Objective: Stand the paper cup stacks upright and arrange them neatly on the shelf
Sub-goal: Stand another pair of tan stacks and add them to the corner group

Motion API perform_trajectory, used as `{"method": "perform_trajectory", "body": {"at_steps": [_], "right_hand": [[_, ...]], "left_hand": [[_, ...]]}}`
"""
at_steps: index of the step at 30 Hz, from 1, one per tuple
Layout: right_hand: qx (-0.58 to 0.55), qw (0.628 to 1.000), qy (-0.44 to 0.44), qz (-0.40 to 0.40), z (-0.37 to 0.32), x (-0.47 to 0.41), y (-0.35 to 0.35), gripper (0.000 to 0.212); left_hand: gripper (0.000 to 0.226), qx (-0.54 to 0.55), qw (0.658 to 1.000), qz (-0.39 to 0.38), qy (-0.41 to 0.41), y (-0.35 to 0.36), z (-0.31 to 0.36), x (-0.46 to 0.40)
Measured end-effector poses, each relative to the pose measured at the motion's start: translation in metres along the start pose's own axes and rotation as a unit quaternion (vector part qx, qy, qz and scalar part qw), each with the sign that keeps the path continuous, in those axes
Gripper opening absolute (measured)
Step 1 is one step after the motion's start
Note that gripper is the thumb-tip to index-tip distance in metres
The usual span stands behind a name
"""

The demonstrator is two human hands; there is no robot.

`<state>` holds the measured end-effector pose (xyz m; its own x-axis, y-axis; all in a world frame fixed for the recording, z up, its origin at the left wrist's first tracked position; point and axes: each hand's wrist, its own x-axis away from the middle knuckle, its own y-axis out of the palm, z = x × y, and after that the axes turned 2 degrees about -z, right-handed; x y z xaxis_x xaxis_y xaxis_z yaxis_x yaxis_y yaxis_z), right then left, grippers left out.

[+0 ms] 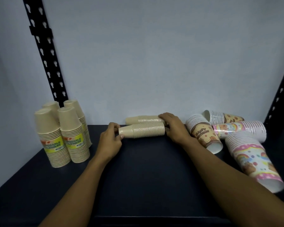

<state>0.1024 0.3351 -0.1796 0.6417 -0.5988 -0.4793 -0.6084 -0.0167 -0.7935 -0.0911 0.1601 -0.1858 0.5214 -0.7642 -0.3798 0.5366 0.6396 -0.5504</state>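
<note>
With your left hand (111,141) pinching the closed end of the near tan stack (142,133) and your right hand (173,126) cupping its rims, pivot it upright together, bottoms up, beside the standing stacks (62,135).

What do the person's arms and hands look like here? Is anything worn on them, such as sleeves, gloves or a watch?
Both forearms are bare up to the picture's lower edge: no sleeve shows. The left hand and the right hand wear no gloves. No watch, bracelet or ring is visible, though the light is dim.
</note>
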Motion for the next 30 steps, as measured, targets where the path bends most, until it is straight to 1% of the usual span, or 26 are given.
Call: {"method": "perform_trajectory", "body": {"at_steps": [2, 3, 6, 8, 10, 14, 16, 17, 19, 20, 21, 22, 23, 24, 25, 26, 27, 29, 30], "right_hand": [[-0.002, 1.0, 0.021, 0.02, -0.002, 0.004, -0.002, 0.045], [0.006, 0.999, 0.035, 0.022, -0.003, 0.006, -0.002, 0.046], [0.073, 0.995, 0.072, 0.01, -0.008, 0.013, -0.004, 0.055], [0.129, 0.988, 0.079, 0.017, -0.013, 0.02, -0.005, 0.051], [0.142, 0.986, 0.082, 0.027, -0.02, 0.027, -0.007, 0.048], [0.074, 0.993, 0.089, 0.031, -0.03, 0.043, -0.008, 0.045], [0.005, 0.991, 0.115, 0.061, -0.034, 0.052, -0.011, 0.04], [-0.049, 0.986, 0.135, 0.083, -0.037, 0.057, -0.015, 0.038], [-0.188, 0.96, 0.18, 0.103, -0.047, 0.067, -0.024, 0.033], [-0.266, 0.939, 0.196, 0.093, -0.053, 0.071, -0.029, 0.032], [-0.354, 0.91, 0.205, 0.072, -0.059, 0.075, -0.032, 0.031], [-0.444, 0.87, 0.21, 0.049, -0.064, 0.079, -0.033, 0.032], [-0.529, 0.822, 0.21, 0.028, -0.069, 0.082, -0.034, 0.032], [-0.59, 0.78, 0.206, 0.013, -0.071, 0.084, -0.035, 0.03], [-0.624, 0.756, 0.196, 0.005, -0.074, 0.086, -0.037, 0.029], [-0.619, 0.763, 0.187, 0.005, -0.074, 0.087, -0.038, 0.028], [-0.585, 0.792, 0.176, 0.01, -0.074, 0.089, -0.039, 0.027], [-0.445, 0.883, 0.146, 0.034, -0.072, 0.092, -0.04, 0.027], [-0.38, 0.914, 0.131, 0.044, -0.069, 0.093, -0.038, 0.031]], "left_hand": [[0.028, 0.032, 0.999, 0.028, 0.017, -0.002, 0.004, 0.005], [0.029, 0.05, 0.997, 0.05, 0.025, -0.003, 0.007, 0.009], [0.032, 0.086, 0.986, 0.128, 0.056, -0.008, 0.019, 0.019], [0.034, 0.093, 0.976, 0.176, 0.091, -0.012, 0.033, 0.025], [0.035, 0.101, 0.967, 0.204, 0.115, -0.016, 0.053, 0.029], [0.034, 0.093, 0.965, 0.207, 0.128, -0.023, 0.087, 0.032], [0.035, 0.087, 0.969, 0.192, 0.126, -0.024, 0.092, 0.032], [0.036, 0.088, 0.972, 0.182, 0.122, -0.024, 0.093, 0.032], [0.041, 0.098, 0.979, 0.144, 0.107, -0.022, 0.091, 0.032], [0.045, 0.109, 0.983, 0.11, 0.095, -0.022, 0.09, 0.033], [0.051, 0.127, 0.986, 0.068, 0.08, -0.021, 0.09, 0.033], [0.057, 0.147, 0.986, 0.034, 0.066, -0.02, 0.088, 0.032], [0.061, 0.158, 0.986, 0.018, 0.053, -0.02, 0.087, 0.031], [0.064, 0.162, 0.986, 0.017, 0.043, -0.019, 0.088, 0.029], [0.068, 0.16, 0.986, 0.022, 0.033, -0.019, 0.089, 0.028], [0.071, 0.156, 0.987, 0.028, 0.023, -0.019, 0.09, 0.028], [0.074, 0.15, 0.988, 0.033, 0.016, -0.018, 0.091, 0.027], [0.07, 0.125, 0.991, 0.038, 0.021, -0.015, 0.089, 0.027], [0.065, 0.11, 0.993, 0.035, 0.026, -0.015, 0.087, 0.026]]}}
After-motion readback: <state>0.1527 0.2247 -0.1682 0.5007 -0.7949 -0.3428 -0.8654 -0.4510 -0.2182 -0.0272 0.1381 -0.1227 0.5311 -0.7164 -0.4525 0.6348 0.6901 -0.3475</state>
